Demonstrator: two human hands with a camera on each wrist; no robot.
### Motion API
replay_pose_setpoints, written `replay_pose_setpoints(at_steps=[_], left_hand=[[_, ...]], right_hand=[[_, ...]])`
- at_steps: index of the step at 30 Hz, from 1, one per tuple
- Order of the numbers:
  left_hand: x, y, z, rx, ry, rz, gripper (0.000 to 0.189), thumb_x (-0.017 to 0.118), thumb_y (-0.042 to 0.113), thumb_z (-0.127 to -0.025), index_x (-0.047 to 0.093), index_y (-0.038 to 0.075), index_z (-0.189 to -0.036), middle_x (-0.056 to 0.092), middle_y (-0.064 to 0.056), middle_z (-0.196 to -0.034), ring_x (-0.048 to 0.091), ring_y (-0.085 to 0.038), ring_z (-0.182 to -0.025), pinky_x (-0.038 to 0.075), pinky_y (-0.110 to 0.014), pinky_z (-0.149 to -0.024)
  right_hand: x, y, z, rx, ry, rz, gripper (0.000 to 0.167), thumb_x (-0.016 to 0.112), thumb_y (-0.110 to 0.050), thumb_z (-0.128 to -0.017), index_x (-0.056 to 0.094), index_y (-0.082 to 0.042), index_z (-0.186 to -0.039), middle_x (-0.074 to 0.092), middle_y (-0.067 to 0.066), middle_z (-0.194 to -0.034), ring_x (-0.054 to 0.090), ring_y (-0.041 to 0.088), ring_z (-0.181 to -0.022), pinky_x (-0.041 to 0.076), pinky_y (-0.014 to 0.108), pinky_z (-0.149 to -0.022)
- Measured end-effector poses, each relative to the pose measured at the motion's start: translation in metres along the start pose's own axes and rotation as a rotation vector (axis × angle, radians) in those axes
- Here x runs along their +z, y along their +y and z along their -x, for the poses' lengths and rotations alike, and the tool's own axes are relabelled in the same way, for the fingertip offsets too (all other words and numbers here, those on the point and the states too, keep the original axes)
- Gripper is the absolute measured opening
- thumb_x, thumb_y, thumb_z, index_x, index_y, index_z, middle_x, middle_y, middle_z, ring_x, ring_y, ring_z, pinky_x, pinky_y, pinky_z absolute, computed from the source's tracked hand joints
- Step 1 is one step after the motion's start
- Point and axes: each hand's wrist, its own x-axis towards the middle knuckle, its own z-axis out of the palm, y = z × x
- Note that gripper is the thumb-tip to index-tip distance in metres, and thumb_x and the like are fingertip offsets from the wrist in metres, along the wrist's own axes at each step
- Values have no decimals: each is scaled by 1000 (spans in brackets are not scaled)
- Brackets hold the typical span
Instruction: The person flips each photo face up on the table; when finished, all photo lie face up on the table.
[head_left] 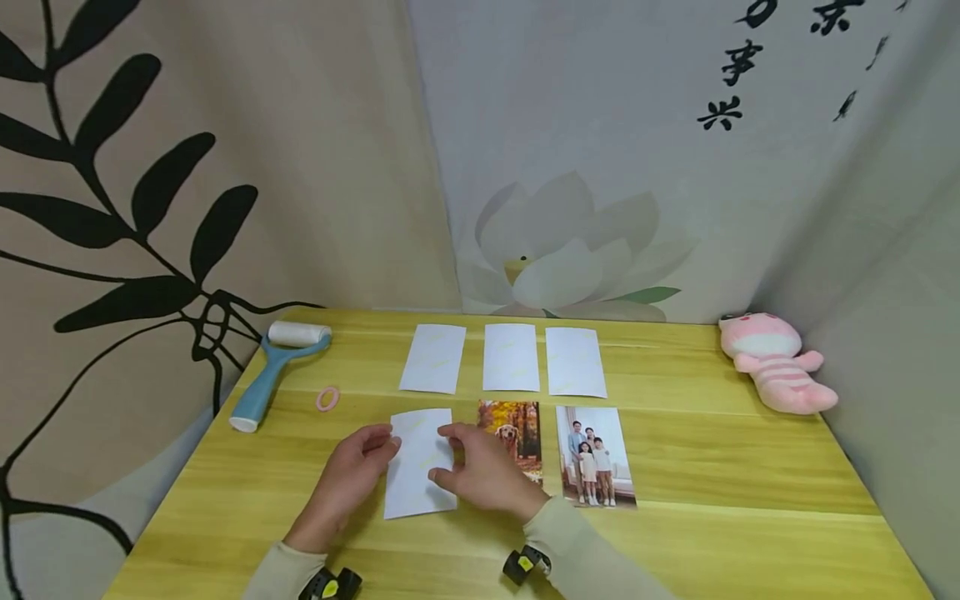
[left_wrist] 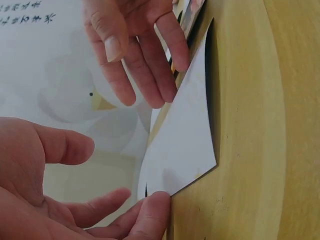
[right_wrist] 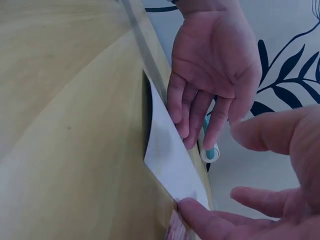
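A white photo-sized card (head_left: 414,487) with faint yellowish marks lies on the table, its edges curling slightly up. My left hand (head_left: 351,477) is at its left edge, a fingertip touching the card while the thumb stands apart. On the opposite edge my right hand (head_left: 491,468) touches the card with a fingertip, its thumb also apart. In the wrist views the fingers of both hands are loosely extended and not pinching the card (left_wrist: 182,125). Partly behind the right hand lies a photo of a dog (head_left: 517,421) among autumn leaves. A family photo (head_left: 596,458) lies farther right.
Three white cards (head_left: 433,358) form a row behind. At the back left lie a blue-handled lint roller (head_left: 262,387) and a pink ring (head_left: 327,398). A pink plush toy (head_left: 776,367) lies at the table's right edge. Curtains hang behind the wooden table (head_left: 735,533).
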Motion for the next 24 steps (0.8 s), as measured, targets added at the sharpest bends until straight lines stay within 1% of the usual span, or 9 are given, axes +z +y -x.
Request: replay_pose_setpoints(at_steps=[3, 5, 8, 10, 12, 15, 19, 22, 24], left_hand=[[1, 0, -1, -1, -4, 22, 50, 63, 24, -107, 54, -7, -146, 61, -27, -143, 60, -34, -130, 57, -36, -97], [2, 0, -1, 2, -7, 31, 50, 63, 23, -107, 54, -7, -146, 61, -27, -143, 60, -34, -130, 58, -36, -97], [3, 0, -2, 7, -7, 41, 49, 63, 22, -107, 55, -7, -145, 62, -27, -142, 60, -34, -129, 59, -36, -97], [3, -1, -3, 9, -6, 44, 48, 63, 21, -107, 55, -7, -145, 62, -27, -141, 61, -33, -129, 60, -36, -96], [3, 0, -3, 9, -4, 46, 48, 63, 22, -107, 56, -7, -145, 63, -27, -140, 61, -33, -129, 60, -35, -95], [3, 0, -4, 7, -3, 47, 49, 64, 22, -107, 56, -7, -145, 63, -27, -141, 61, -32, -128, 60, -34, -94], [3, 0, -4, 2, -1, 47, 48, 64, 23, -107, 56, -6, -145, 63, -27, -140, 61, -31, -127, 59, -33, -93], [2, 0, -5, 5, 0, 28, 49, 63, 23, -107, 56, -6, -145, 63, -27, -140, 62, -32, -127, 58, -34, -93], [2, 0, -5, 9, 7, -4, 49, 63, 24, -107, 56, -6, -145, 63, -26, -141, 62, -33, -129, 57, -34, -96]], right_hand=[[2, -1, 1, -15, -7, 64, 69, 87, -36, -87, 62, -7, -144, 68, 12, -139, 68, 26, -119, 55, 42, -104], [5, -2, 3, -23, -20, 120, 76, 90, -39, -84, 60, -9, -147, 65, 11, -145, 65, 27, -126, 53, 44, -108], [10, -4, 5, -36, -39, 188, 87, 95, -40, -77, 56, -10, -149, 56, 14, -155, 57, 33, -140, 49, 50, -115], [14, -6, 6, -42, -46, 223, 94, 97, -39, -73, 54, -11, -151, 52, 16, -159, 51, 36, -145, 45, 53, -119], [16, -8, 8, -45, -50, 252, 98, 99, -38, -71, 52, -11, -153, 49, 17, -161, 49, 36, -146, 45, 53, -119], [19, -9, 10, -45, -51, 287, 102, 99, -38, -70, 50, -12, -155, 48, 16, -162, 48, 34, -146, 45, 52, -119], [20, -9, 10, -50, -50, 316, 101, 98, -41, -72, 50, -11, -156, 50, 16, -160, 49, 33, -145, 46, 50, -119], [21, -10, 10, -58, -45, 336, 101, 97, -43, -73, 50, -9, -155, 53, 16, -158, 51, 32, -143, 46, 48, -118], [21, -10, 9, -63, -44, 344, 100, 96, -45, -73, 51, -8, -155, 55, 16, -156, 52, 31, -142, 47, 47, -118]])
